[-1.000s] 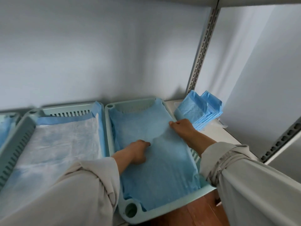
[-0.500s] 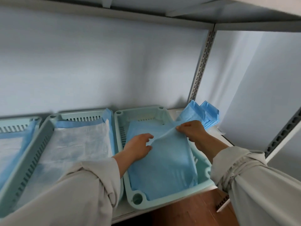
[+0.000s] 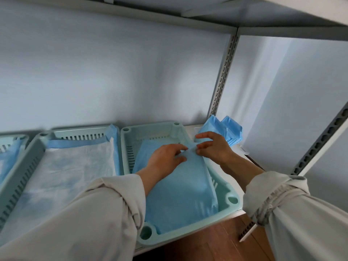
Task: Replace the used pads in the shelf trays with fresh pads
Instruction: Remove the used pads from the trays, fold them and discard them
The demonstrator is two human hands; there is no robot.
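A blue pad (image 3: 180,194) lies folded over in the pale green right-hand tray (image 3: 150,127), so the tray's far end shows bare. My left hand (image 3: 165,159) grips the pad's raised far edge from the left. My right hand (image 3: 212,146) pinches that same edge from the right, its index finger stretched out above. The two hands nearly touch over the tray's far half. A stack of folded blue pads (image 3: 232,131) leans on the shelf just right of the tray, behind my right hand.
The middle tray (image 3: 37,147) holds a white-faced pad (image 3: 71,166) with blue borders. A third tray (image 3: 11,140) sits at the far left. A slotted shelf upright (image 3: 222,76) stands behind the stack, with an upper shelf close overhead. Wooden floor (image 3: 207,242) shows below the shelf edge.
The blue pad lay flat across the whole right tray; both hands have lifted its far edge and drawn it in, baring the tray's far end. The hands have moved closer together.
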